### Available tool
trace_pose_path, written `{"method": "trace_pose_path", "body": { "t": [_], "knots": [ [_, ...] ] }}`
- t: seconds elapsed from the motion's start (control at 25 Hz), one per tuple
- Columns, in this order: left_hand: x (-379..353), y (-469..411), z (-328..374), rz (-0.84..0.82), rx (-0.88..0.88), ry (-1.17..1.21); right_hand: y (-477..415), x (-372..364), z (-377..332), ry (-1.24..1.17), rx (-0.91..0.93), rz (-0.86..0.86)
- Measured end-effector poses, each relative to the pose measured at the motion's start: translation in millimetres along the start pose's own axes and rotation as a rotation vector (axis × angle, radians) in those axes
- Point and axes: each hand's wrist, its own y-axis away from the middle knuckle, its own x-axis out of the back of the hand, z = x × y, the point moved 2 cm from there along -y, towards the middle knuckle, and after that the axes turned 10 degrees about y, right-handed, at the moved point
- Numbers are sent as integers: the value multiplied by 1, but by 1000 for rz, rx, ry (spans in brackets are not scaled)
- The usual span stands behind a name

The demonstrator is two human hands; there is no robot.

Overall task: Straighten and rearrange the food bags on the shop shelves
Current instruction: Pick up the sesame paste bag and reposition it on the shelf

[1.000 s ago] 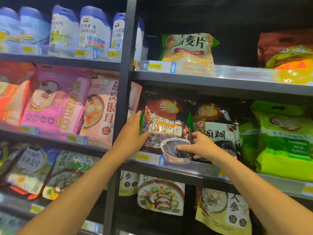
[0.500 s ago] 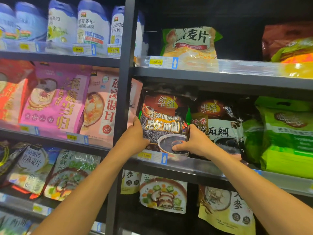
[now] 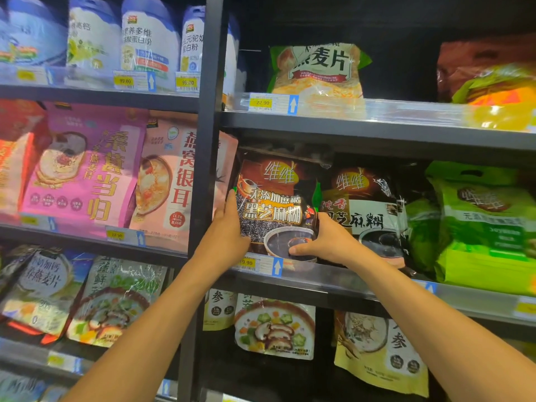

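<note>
– at the middle shelf, right bay: what do you log for the hands?
– i log both on one item. left hand (image 3: 224, 236) grips the left edge of the black sesame bag (image 3: 275, 198), thumb up along the front, fingers gone behind the pack. right hand (image 3: 327, 242) grips the lower right corner, thumb laid across the printed bowl, fingers curled round behind. neither hand is apart; both are clamped on that bag.
– position of the bag?
– roughly upright, face out, at the left end of the middle shelf (image 3: 333, 281), just beside the dark upright post (image 3: 207, 169). its foot is behind the clear price rail (image 3: 261, 264), so i cannot tell whether it rests on the shelf or is raised off it.
– neighbours?
– second sesame bag (image 3: 362, 210) touching it on the right, its lower left corner hidden by the right hand. green bags (image 3: 481, 227) further right on the same shelf, stacked close together. across the post, a pink bag (image 3: 171, 184) leans toward it, with a purple bag (image 3: 84, 175) just beside that.
– above and below?
– oat bag (image 3: 316, 74) upright on the shelf above, well apart from the packs at the far right. mushroom bag (image 3: 275, 326) face out on the level below, directly under the held bag.
</note>
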Motion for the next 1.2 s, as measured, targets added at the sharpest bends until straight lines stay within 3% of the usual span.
{"method": "trace_pose_path", "body": {
  "t": [0.32,0.6,0.8,1.2],
  "knots": [
    [3,18,11,42,-108,-72,14,11,6,30,-22,26],
    [-29,51,32,67,-263,-469,60,28,42,324,38,315],
    [-87,70,73,74,-401,-558,122,58,92,573,43,523],
    [-226,144,198,-75,-544,-451,306,155,230,737,-223,475]
  ]
}}
